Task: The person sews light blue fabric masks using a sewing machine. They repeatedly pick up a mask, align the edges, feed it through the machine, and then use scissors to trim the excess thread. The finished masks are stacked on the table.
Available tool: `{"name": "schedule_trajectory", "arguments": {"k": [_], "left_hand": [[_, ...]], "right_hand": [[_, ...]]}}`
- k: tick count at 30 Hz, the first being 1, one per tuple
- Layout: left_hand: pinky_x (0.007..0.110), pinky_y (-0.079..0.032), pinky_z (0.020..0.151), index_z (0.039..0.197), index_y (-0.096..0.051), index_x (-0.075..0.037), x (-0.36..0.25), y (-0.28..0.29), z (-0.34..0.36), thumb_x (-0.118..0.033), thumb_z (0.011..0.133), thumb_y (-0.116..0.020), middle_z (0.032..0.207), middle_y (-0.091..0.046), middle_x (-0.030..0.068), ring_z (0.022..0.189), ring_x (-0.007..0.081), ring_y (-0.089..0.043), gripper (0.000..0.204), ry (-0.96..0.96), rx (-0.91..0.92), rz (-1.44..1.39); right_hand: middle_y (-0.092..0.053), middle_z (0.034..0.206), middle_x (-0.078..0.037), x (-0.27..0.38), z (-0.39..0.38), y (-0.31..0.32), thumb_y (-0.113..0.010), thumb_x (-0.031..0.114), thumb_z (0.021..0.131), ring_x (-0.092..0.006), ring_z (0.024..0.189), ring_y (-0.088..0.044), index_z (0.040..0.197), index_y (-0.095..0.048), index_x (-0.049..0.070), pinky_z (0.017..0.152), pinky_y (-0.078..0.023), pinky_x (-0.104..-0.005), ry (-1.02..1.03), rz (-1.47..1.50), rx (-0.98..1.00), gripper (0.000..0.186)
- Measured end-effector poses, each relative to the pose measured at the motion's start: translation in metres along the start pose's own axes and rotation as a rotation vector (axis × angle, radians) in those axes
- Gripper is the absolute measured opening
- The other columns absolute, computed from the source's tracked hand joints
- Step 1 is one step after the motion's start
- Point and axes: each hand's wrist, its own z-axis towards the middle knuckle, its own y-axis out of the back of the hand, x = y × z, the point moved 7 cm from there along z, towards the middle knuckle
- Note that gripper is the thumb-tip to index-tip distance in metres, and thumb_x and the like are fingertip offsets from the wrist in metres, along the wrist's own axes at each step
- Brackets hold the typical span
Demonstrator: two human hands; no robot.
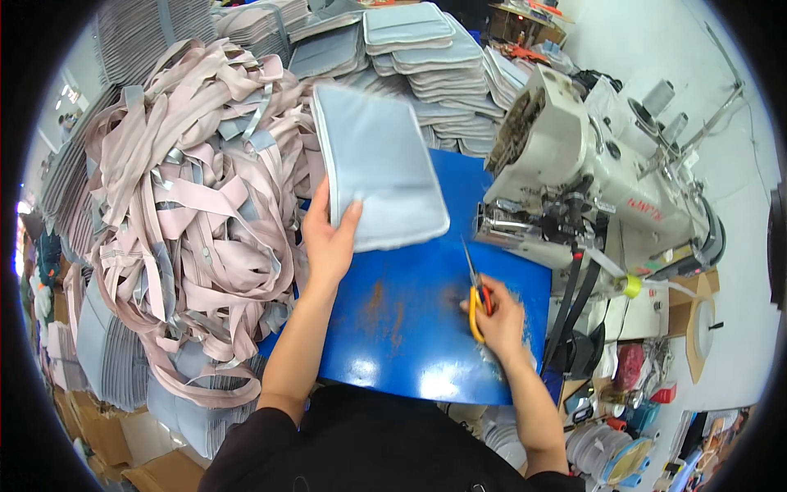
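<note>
My left hand [332, 238] grips a flat grey-blue fabric panel [381, 164] by its lower left edge, thumb on top, the other fingers mostly hidden beneath. The panel has rounded corners and a pale border, and it is held tilted above the blue work surface [393, 328]. In my right hand [498, 316] is a pair of scissors [474, 287] with orange-yellow and red handles. Their blades point away from me, toward the near side of the sewing machine [566, 156], apart from the panel.
A large tangled heap of pink and grey fabric strips [213, 205] lies on the left. Stacks of similar grey panels [438, 74] stand at the back. Black straps [570, 303] hang beside the machine on the right. Cardboard boxes [98, 426] sit at the lower left.
</note>
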Motion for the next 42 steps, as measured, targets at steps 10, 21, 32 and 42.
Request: {"name": "schedule_trajectory", "arguments": {"k": [10,21,32,42], "left_hand": [[0.038,-0.050,0.102,0.147,-0.051,0.005,0.002,-0.072,0.346,-0.012,0.089,-0.076,0.134,-0.066,0.0178,0.118,0.0259,-0.064,0.065,0.004,-0.070,-0.493],[0.037,-0.058,0.076,0.123,-0.069,0.000,-0.071,0.019,0.420,-0.019,0.088,-0.076,0.110,-0.074,0.0122,0.096,0.0247,-0.073,0.041,-0.039,0.005,0.210],[0.028,-0.055,0.068,0.117,-0.076,0.000,-0.326,0.177,0.195,-0.019,0.096,-0.073,0.090,-0.076,0.0073,0.076,0.0109,-0.069,0.029,-0.467,-0.010,0.925],[0.035,-0.055,0.074,0.106,-0.079,-0.003,-0.320,0.299,0.157,-0.034,0.093,-0.072,0.088,-0.075,0.0073,0.082,0.0153,-0.069,0.034,-0.199,-0.055,1.243]], "right_hand": [[-0.074,0.089,-0.012,0.027,-0.009,-0.001,-0.092,0.024,0.075,-0.0244,0.073,-0.072,0.129,-0.073,0.012,0.071,-0.056,-0.0341,0.105,-0.215,0.044,0.058],[-0.071,0.089,-0.013,0.014,-0.028,0.015,-0.084,0.018,0.079,-0.0317,0.072,-0.070,0.141,-0.060,0.007,0.067,-0.056,-0.0413,0.136,-0.220,0.010,0.068],[-0.060,0.122,-0.019,0.016,-0.034,0.030,-0.076,0.006,0.085,-0.0361,0.108,-0.062,0.120,-0.073,0.004,0.091,-0.053,-0.0413,0.290,-0.304,-0.098,0.035],[-0.067,0.115,-0.014,0.170,-0.089,0.045,-0.072,0.001,0.081,-0.0283,0.105,-0.065,0.132,-0.067,0.005,0.095,-0.051,-0.0415,0.500,0.524,0.062,0.051]]}}
